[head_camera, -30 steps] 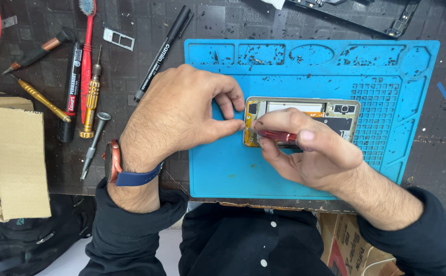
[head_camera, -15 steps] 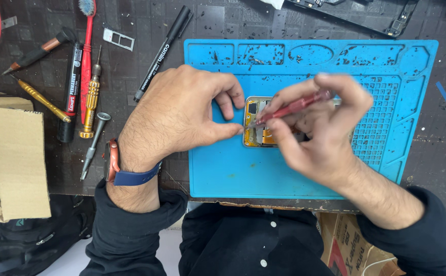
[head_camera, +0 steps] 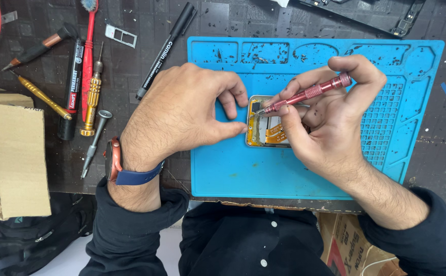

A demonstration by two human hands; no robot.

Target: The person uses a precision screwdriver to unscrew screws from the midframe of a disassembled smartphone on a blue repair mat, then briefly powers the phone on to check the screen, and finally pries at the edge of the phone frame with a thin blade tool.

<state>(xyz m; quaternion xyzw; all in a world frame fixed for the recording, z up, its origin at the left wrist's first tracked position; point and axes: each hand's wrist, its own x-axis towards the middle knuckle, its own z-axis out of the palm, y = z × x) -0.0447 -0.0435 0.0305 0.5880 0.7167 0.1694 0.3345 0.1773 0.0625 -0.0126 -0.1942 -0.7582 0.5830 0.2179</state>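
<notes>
Opened phone (head_camera: pixel 269 130) lies on the blue repair mat (head_camera: pixel 233 168), slightly left of the mat's centre, back cover off, gold frame and orange flex cables exposed; the right portion is hidden under the right hand. Left hand (head_camera: pixel 182 120) steadies the phone's left edge, thumb and forefinger pressing on it, not closed around anything. Right hand (head_camera: pixel 330 117) is closed around the red precision screwdriver (head_camera: pixel 304 95), held at a shallow slant with the tip touching the upper left corner of the phone's interior. Judged progress: disassembly appears well under way, since the internals are open; work at that corner is in hand, and whether screws remain elsewhere cannot be told. Small dark specks sit in the mat's upper compartments (head_camera: pixel 279 51), too small to identify. Room: bare mat lies below and left of the phone; the mat's near edge is close to the table edge. To the left, well apart from the mat, lie a black marker (head_camera: pixel 165 48), a gold screwdriver (head_camera: pixel 93 92), a red-handled brush (head_camera: pixel 87 56) and a cardboard box (head_camera: pixel 13 153)
</notes>
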